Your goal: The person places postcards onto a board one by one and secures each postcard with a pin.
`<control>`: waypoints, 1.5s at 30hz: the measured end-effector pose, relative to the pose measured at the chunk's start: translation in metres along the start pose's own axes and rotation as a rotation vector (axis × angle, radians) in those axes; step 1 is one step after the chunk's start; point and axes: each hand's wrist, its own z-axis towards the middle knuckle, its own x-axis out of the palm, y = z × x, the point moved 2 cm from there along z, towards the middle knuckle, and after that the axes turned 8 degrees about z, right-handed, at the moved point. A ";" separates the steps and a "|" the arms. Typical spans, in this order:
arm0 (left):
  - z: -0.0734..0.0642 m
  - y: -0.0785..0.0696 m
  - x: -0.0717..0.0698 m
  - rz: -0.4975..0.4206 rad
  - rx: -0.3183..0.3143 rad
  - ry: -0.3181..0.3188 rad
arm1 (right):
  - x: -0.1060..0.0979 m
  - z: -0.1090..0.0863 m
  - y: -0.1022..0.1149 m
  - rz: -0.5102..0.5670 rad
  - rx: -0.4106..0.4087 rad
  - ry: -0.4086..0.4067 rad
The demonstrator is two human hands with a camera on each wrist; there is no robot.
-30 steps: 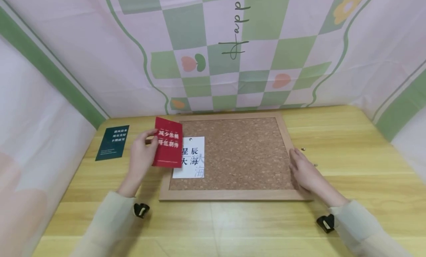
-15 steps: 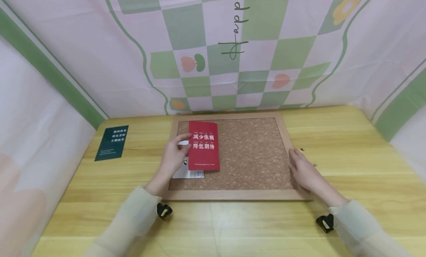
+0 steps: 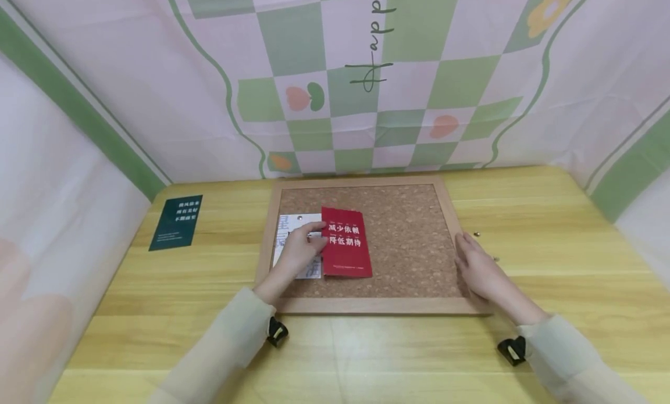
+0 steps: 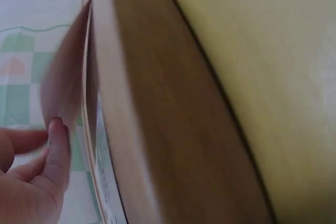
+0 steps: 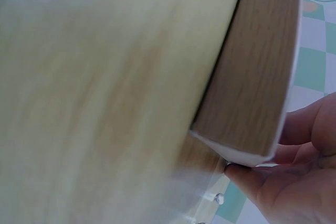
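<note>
My left hand point(image 3: 297, 250) pinches the left edge of a red card point(image 3: 348, 254) with white Chinese characters, above the cork board point(image 3: 405, 241). In the left wrist view the card point(image 4: 65, 72) stands tilted off the board face, thumb and fingertips at its edge. A white card point(image 3: 314, 270) lies on the board's left side, partly under my left hand, with a metal thumbtack point(image 3: 300, 218) at its top. My right hand point(image 3: 478, 270) holds the right side of the board's wooden frame; in the right wrist view its fingers point(image 5: 252, 179) lie against the frame's corner.
A dark green card point(image 3: 176, 224) lies on the table point(image 3: 392, 357) left of the board. Just right of the frame are small metal thumbtacks point(image 3: 496, 258), close to my right hand. A patterned cloth point(image 3: 350, 113) hangs behind the table and at both sides.
My left hand has carried the red card rightward, from the board's left edge, across the white card, to just right of it, lower over the cork. The right hand has stayed at the frame.
</note>
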 end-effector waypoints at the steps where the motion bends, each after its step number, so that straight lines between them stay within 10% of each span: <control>1: 0.000 0.000 0.002 0.021 -0.001 0.009 | 0.000 0.000 0.000 0.002 0.001 0.000; 26: -0.012 -0.015 0.031 0.631 0.257 0.021 | 0.000 -0.001 -0.001 -0.007 -0.005 -0.005; 45: -0.013 -0.012 0.034 0.768 0.304 0.085 | 0.000 0.000 0.000 -0.016 0.002 -0.004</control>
